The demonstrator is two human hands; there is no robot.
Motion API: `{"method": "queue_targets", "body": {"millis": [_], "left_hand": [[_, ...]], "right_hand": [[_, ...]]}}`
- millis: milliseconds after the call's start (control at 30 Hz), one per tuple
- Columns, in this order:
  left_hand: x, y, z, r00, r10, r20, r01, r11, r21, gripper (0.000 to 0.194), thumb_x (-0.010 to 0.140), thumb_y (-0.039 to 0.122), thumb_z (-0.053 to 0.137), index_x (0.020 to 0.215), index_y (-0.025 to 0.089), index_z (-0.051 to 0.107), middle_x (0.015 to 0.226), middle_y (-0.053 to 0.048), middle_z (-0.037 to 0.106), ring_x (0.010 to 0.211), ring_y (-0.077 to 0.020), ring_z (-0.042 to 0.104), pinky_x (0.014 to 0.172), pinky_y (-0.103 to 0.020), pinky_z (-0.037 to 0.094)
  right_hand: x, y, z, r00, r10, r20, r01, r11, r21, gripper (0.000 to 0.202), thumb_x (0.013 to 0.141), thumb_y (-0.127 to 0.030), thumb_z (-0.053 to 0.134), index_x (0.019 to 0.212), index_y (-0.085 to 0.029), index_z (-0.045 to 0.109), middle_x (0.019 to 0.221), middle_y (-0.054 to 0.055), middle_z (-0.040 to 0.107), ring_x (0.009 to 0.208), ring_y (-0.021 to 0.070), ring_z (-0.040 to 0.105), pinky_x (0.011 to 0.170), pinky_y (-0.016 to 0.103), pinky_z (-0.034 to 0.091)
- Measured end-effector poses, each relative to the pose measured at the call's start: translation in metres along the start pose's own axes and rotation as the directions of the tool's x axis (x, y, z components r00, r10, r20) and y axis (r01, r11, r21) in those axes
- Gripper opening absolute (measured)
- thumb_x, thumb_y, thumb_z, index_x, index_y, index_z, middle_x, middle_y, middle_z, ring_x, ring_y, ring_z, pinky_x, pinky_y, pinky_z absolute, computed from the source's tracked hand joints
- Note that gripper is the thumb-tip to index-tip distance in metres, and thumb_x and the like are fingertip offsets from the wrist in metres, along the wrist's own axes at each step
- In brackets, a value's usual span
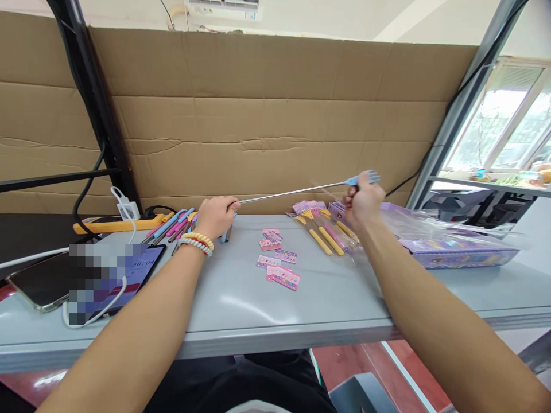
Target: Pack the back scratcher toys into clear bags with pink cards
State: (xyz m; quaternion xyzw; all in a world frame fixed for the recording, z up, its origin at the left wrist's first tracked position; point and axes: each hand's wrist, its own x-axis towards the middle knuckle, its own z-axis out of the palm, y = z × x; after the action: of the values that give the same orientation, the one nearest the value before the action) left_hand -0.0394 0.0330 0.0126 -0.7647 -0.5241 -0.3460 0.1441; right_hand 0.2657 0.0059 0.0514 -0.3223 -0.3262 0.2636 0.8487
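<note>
A thin rod (293, 191) with a blue claw (352, 180) is held above the table (336, 292); one end is gripped by the closed left hand (217, 218), the claw by the curled right hand (365, 201); probably light, bendable, best held at both ends.

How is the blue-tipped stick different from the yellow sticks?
The blue-tipped stick looks long and mostly silvery; the yellow sticks look shorter. The left hand and right hand hold the blue-tipped stick up; the yellow sticks lie on the table. Both are slim.
</note>
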Motion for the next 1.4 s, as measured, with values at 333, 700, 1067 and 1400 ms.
{"method": "queue_targets", "body": {"millis": [333,700,1067,1400], "left_hand": [[-0.014,0.05,0.004,0.999,0.03,0.032,-0.032,0.997,0.066,0.034,0.091,0.039,0.033,0.094,0.025,0.064,0.083,-0.003,0.067,0.08,-0.0186,0.061,0.058,-0.027,0.033],[-0.018,0.058,0.011,0.958,0.247,0.144,-0.202,0.94,-0.275,0.031,0.091,0.04,0.038,0.102,0.023,0.06,0.092,-0.002,0.07,0.082,-0.0168,0.062,0.067,-0.027,0.042],[-0.001,0.013,0.006,0.971,-0.234,-0.055,0.237,0.969,0.074,0.034,0.082,0.033,0.042,0.104,0.015,0.06,0.107,-0.014,0.063,0.105,-0.0287,0.055,0.089,-0.042,0.039],[-0.006,-0.069,0.002,0.528,-0.842,0.113,0.784,0.534,0.316,0.085,0.068,0.071,0.038,0.123,0.007,0.053,0.135,-0.03,0.038,0.125,-0.0488,0.031,0.085,-0.056,0.031]], "right_hand": [[-0.065,0.048,0.024,0.685,0.274,0.676,-0.035,0.938,-0.344,0.048,0.067,-0.063,0.064,0.065,-0.016,0.054,0.046,0.0,0.055,0.035,0.009,0.046,0.032,0.021,0.031],[-0.065,0.051,0.012,0.413,0.401,0.818,-0.055,0.907,-0.417,0.044,0.075,-0.053,0.063,0.099,-0.017,0.061,0.062,0.001,0.064,0.046,0.011,0.055,0.039,0.021,0.039],[-0.065,0.046,0.016,0.65,0.32,0.689,0.06,0.882,-0.466,0.036,0.083,-0.048,0.054,0.096,-0.016,0.064,0.084,0.008,0.067,0.061,0.0137,0.062,0.044,0.022,0.046],[-0.077,0.046,0.017,0.588,0.309,0.747,0.278,0.79,-0.546,0.036,0.082,-0.047,0.052,0.069,-0.016,0.063,0.066,0.003,0.062,0.051,0.0085,0.051,0.045,0.021,0.041]]}}
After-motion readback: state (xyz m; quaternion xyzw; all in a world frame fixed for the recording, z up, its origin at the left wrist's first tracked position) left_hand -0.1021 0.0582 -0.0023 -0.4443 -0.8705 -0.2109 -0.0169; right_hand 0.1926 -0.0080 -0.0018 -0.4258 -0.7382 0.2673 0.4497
